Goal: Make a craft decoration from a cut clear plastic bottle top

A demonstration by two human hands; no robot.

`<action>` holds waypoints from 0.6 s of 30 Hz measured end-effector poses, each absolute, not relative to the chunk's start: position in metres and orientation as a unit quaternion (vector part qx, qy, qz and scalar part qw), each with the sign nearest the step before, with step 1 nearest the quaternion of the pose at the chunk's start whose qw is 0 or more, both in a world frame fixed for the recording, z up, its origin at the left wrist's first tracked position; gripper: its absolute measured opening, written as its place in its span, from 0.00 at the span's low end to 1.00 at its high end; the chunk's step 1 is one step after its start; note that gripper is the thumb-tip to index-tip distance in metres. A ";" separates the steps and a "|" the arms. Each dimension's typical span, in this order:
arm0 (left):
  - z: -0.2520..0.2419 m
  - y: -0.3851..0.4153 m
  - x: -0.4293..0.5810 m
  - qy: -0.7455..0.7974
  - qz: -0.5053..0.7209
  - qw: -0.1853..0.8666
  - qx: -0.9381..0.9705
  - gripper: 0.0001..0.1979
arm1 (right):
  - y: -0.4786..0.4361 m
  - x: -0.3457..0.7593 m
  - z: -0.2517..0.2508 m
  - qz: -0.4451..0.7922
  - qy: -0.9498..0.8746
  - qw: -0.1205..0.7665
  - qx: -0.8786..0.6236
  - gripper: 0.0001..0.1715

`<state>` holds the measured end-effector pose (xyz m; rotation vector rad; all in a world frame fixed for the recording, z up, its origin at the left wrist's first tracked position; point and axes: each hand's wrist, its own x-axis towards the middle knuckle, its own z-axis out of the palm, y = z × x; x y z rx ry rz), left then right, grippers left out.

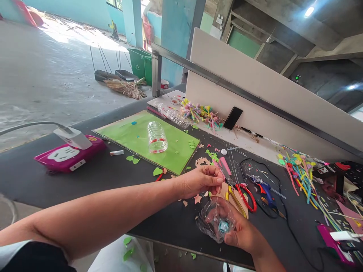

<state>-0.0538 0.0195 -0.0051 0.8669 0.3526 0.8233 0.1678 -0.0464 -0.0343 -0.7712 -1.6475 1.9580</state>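
Note:
My left hand [200, 181] is closed in a pinch on a thin wire [216, 200] that runs down into a clear cut-off plastic bottle top [215, 221]. My right hand [241, 236] grips that bottle piece from below; a blue cap shows inside it. Both hands are over the near edge of the dark table [113, 177]. Red-handled scissors [241, 190] lie just behind the bottle piece, beside pink paper strips.
A green sheet [136, 138] carries a clear bottle section [157, 136]. A pink power strip [69, 155] sits at left. A blue glue gun [265, 189] with its cable, coloured stick bundles [300, 173], a phone [233, 118] against the white partition, and paper scraps are around.

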 end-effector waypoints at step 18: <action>-0.018 0.010 -0.043 0.300 0.384 0.775 0.402 0.19 | -0.052 0.161 -0.028 0.694 -0.557 0.346 -0.298 0.62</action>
